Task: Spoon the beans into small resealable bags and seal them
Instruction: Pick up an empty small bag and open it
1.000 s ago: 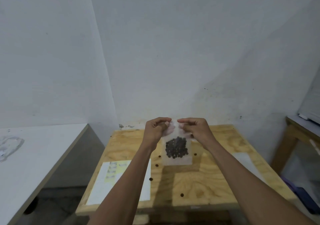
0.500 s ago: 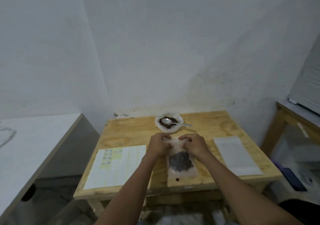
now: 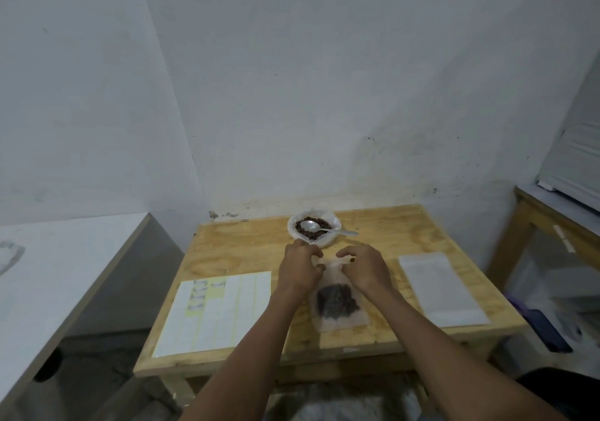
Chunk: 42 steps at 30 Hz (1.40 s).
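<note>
A small clear resealable bag [image 3: 337,303] with dark beans in its lower half lies flat on the wooden table [image 3: 406,235]. My left hand [image 3: 300,268] and my right hand [image 3: 365,268] sit side by side over the bag's top edge. Their curled fingers pinch its two upper corners. Behind the hands stands a white bowl of beans [image 3: 293,230] with a metal spoon [image 3: 324,227] resting in it, handle to the right. One loose bean [image 3: 352,260] lies by my right hand.
A sheet of white and yellow labels [image 3: 217,310] lies on the table's left part. A white flat stack [image 3: 441,287] lies on its right part. A white counter [image 3: 65,268] stands to the left, a wooden bench [image 3: 532,222] to the right, walls close behind.
The bag was held up in the air in both hands; it now lies flat on the table. The view has dropped, showing the bowl and spoon. My hands have moved slightly apart.
</note>
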Each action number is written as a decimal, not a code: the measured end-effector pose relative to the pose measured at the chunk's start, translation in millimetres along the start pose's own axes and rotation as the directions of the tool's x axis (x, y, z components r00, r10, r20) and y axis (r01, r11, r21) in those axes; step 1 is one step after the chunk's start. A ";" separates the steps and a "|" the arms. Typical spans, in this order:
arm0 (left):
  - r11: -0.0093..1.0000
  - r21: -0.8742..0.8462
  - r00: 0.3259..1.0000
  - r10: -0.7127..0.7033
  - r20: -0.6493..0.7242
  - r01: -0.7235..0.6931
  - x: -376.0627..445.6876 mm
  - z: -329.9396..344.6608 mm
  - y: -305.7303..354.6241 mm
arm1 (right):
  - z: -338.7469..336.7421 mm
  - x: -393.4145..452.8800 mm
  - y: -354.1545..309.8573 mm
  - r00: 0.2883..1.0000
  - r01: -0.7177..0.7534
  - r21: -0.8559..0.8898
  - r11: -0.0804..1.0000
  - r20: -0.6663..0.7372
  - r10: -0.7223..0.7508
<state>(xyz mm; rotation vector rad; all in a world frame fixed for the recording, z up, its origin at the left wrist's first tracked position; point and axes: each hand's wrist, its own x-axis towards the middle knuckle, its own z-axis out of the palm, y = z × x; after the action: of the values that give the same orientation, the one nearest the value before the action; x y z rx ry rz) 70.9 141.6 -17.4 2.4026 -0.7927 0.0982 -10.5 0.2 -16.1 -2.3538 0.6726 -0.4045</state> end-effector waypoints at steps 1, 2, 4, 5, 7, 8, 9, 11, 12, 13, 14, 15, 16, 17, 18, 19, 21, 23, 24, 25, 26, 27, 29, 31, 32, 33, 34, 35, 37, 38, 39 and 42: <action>1.000 -0.017 1.000 0.014 -0.024 -0.015 1.3 1.1 5.9 | -5.5 0.2 0.9 1.000 -0.007 0.028 1.000 -0.027 0.008; 0.999 -0.040 0.998 0.031 -0.050 -0.033 3.2 3.2 13.2 | -12.0 0.9 2.2 0.998 -0.019 0.056 0.998 -0.053 0.022; 0.993 -0.098 0.995 0.060 -0.080 -0.067 7.1 9.2 31.4 | -28.8 2.0 6.9 0.992 -0.059 0.085 0.995 -0.107 0.068; 0.989 -0.127 0.995 0.070 -0.076 -0.079 8.6 12.9 42.3 | -38.3 2.0 10.8 0.986 -0.081 0.081 0.993 -0.139 0.092; 0.982 -0.161 0.995 0.095 -0.039 -0.100 10.2 22.3 65.6 | -56.7 2.3 22.0 0.969 -0.126 0.062 0.990 -0.207 0.136; 0.980 -0.171 0.995 0.104 -0.011 -0.104 10.3 27.9 77.9 | -65.9 2.5 29.5 0.958 -0.149 0.055 0.987 -0.238 0.158; 0.979 -0.179 0.994 0.106 0.019 -0.101 10.2 34.9 89.2 | -74.9 2.9 38.4 0.947 -0.174 0.049 0.983 -0.264 0.181; 0.979 -0.193 0.993 0.085 0.077 -0.069 9.4 50.3 108.4 | -91.9 3.4 57.2 0.926 -0.235 0.015 0.972 -0.301 0.229; 0.979 -0.198 0.993 0.067 0.097 -0.047 8.5 58.3 116.5 | -99.7 3.2 67.2 0.918 -0.266 -0.014 0.964 -0.310 0.249; 0.979 -0.203 0.992 0.048 0.116 -0.024 7.8 66.6 122.9 | -106.1 3.0 77.5 0.911 -0.301 -0.048 0.952 -0.308 0.273; 0.979 -0.206 0.990 0.029 0.138 0.000 7.0 74.3 128.8 | -111.4 2.0 86.8 0.905 -0.341 -0.083 0.936 -0.297 0.304; 0.978 -0.205 0.987 0.013 0.158 0.020 6.5 81.5 134.4 | -115.6 0.9 95.6 0.900 -0.378 -0.115 0.919 -0.278 0.336; 0.979 -0.201 0.984 -0.004 0.178 0.040 6.2 87.0 139.5 | -118.2 -0.4 102.7 0.895 -0.408 -0.140 0.902 -0.255 0.365; 0.979 -0.195 0.981 -0.021 0.194 0.060 6.7 91.5 144.1 | -119.5 -1.2 108.5 0.892 -0.428 -0.154 0.891 -0.231 0.388; 0.979 -0.188 0.978 -0.036 0.207 0.076 7.8 94.9 148.1 | -119.9 -2.4 112.7 0.889 -0.442 -0.162 0.883 -0.211 0.406; 0.980 -0.180 0.975 -0.044 0.217 0.084 9.4 97.7 151.2 | -119.5 -3.4 115.4 0.887 -0.450 -0.166 0.878 -0.198 0.417; 0.983 -0.165 0.973 -0.041 0.229 0.080 11.6 101.8 156.0 | -117.8 -5.9 117.1 0.889 -0.445 -0.164 0.880 -0.203 0.411; 0.985 -0.154 0.976 -0.048 0.214 0.082 12.5 105.6 158.5 | -115.3 -8.3 118.4 0.893 -0.428 -0.159 0.890 -0.228 0.389; 0.984 -0.151 0.978 -0.062 0.198 0.093 12.2 107.3 159.6 | -114.3 -9.8 118.6 0.894 -0.420 -0.157 0.894 -0.239 0.378; 0.984 -0.145 0.981 -0.076 0.180 0.103 11.7 109.2 160.3 | -113.9 -11.1 118.2 0.896 -0.413 -0.157 0.897 -0.249 0.368; 0.985 -0.137 0.982 -0.085 0.166 0.109 11.0 110.8 161.0 | -113.6 -12.6 117.5 0.895 -0.410 -0.160 0.898 -0.260 0.362; 0.985 -0.134 0.984 -0.089 0.155 0.110 10.7 112.8 161.4 | -114.0 -14.1 115.9 0.893 -0.410 -0.167 0.897 -0.273 0.358; 0.985 -0.131 0.987 -0.092 0.134 0.110 9.7 114.5 163.0 | -114.5 -15.5 113.8 0.889 -0.408 -0.180 0.895 -0.299 0.346; 0.984 -0.127 0.988 -0.110 0.107 0.124 9.1 114.4 165.3 | -116.0 -16.1 111.3 0.885 -0.409 -0.166 0.897 -0.311 0.346; 0.983 -0.129 0.989 -0.119 0.093 0.131 9.5 114.7 165.9 | -117.4 -16.2 109.8 0.882 -0.411 -0.153 0.899 -0.316 0.350; 0.982 -0.137 0.989 -0.124 0.075 0.133 10.4 115.6 166.2 | -119.1 -16.4 108.0 0.879 -0.413 -0.136 0.901 -0.320 0.354; 0.978 -0.156 0.990 -0.130 0.059 0.138 11.0 115.7 167.1 | -120.4 -15.8 106.8 0.876 -0.410 -0.114 0.905 -0.324 0.356; 0.972 -0.190 0.990 -0.134 0.040 0.140 12.0 115.9 167.2 | -122.2 -14.7 105.3 0.875 -0.400 -0.078 0.913 -0.329 0.355; 0.923 -0.341 0.983 -0.182 0.019 0.177 15.2 113.6 167.3 | -125.3 -11.0 102.6 0.874 -0.359 0.028 0.933 -0.339 0.347; 0.866 -0.453 0.974 -0.224 0.029 0.213 16.7 109.7 168.1 | -127.4 -8.5 101.3 0.874 -0.333 0.082 0.939 -0.346 0.340; 0.787 -0.562 0.961 -0.270 0.054 0.253 18.6 105.1 169.2 | -130.4 -6.0 98.7 0.872 -0.310 0.136 0.941 -0.354 0.338; 0.548 -0.772 0.926 -0.352 0.134 0.320 26.1 82.7 172.7 | -141.2 -0.4 84.5 0.867 -0.220 0.357 0.908 -0.356 0.350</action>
<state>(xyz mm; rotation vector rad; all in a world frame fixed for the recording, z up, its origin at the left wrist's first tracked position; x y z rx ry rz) -14.2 -29.5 11.4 1.6271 -0.2261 -0.3117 -103.9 -126.2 32.8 -1.8458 1.0620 -0.8213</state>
